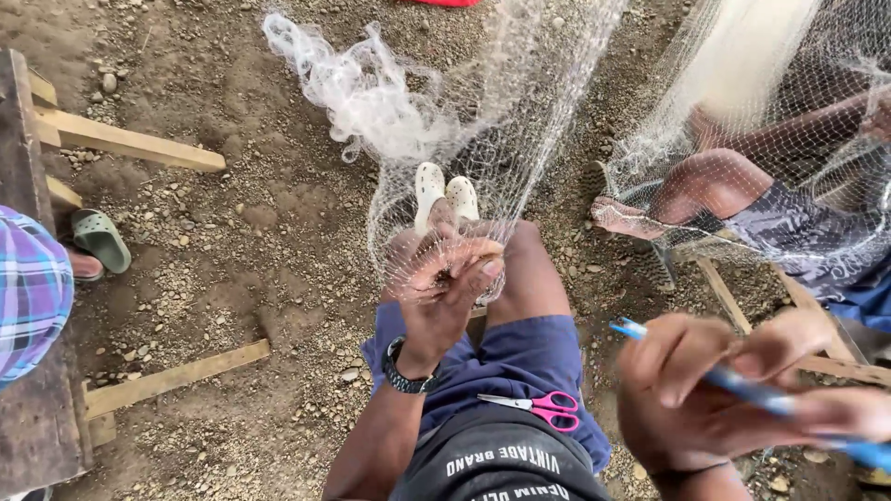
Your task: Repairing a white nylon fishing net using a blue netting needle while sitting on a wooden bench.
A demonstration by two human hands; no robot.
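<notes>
Bunched white mesh net [436, 130], taut, draped over knees; blurred blue tool [742, 390].

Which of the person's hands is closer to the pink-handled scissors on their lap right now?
Right, though narrowly. The right hand, gripping a blue tool, sits just beside the scissors. The left hand is further up, pinching the net over the knees.

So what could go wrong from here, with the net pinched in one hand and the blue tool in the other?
1. The pink-handled scissors lie loose on the lap, by the thigh; a leg shift could drop them or poke the person.
2. The net drapes over the knees and white shoes, so feet could tangle.
3. The right hand swings the blue tool close to the left hand; its tip might snag mesh or fingers.
</notes>
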